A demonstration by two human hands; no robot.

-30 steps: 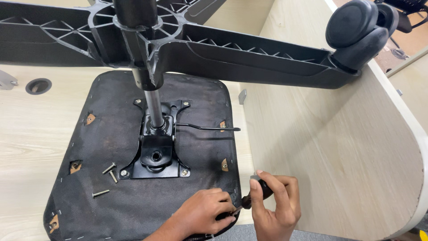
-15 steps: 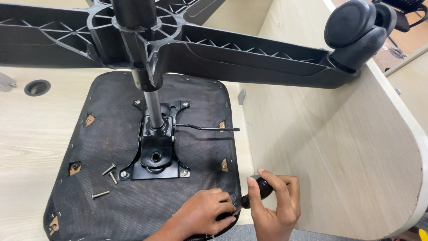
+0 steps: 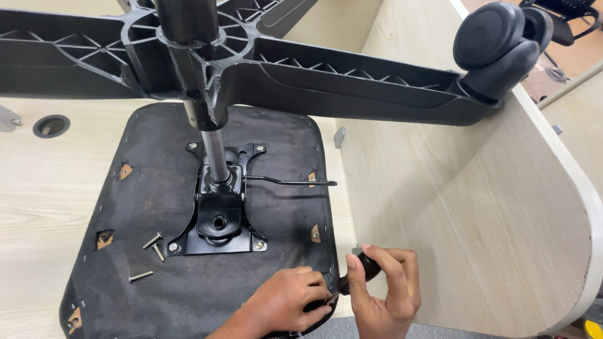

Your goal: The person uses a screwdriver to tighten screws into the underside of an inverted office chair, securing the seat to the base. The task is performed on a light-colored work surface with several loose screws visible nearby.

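Observation:
An upturned chair seat (image 3: 157,270), covered in black fabric, lies on a pale wooden desk (image 3: 44,188). A black metal plate (image 3: 220,220) is bolted at its middle, with the gas column (image 3: 213,150) and the black star base (image 3: 314,75) rising toward me. My right hand (image 3: 383,295) is shut on a black-handled screwdriver (image 3: 364,270) at the seat's front right corner. My left hand (image 3: 289,301) presses on the seat edge beside the tool's tip. The tip itself is hidden by my fingers.
Three loose bolts (image 3: 151,248) lie on the seat left of the plate. A thin lever (image 3: 295,183) sticks out right of the plate. A wooden divider panel (image 3: 465,213) stands to the right. A black caster (image 3: 496,44) hangs above it. A cable hole (image 3: 51,125) is at far left.
My right hand has shifted slightly on the screwdriver handle, turning it a little. My left hand and the chair stay as they were.

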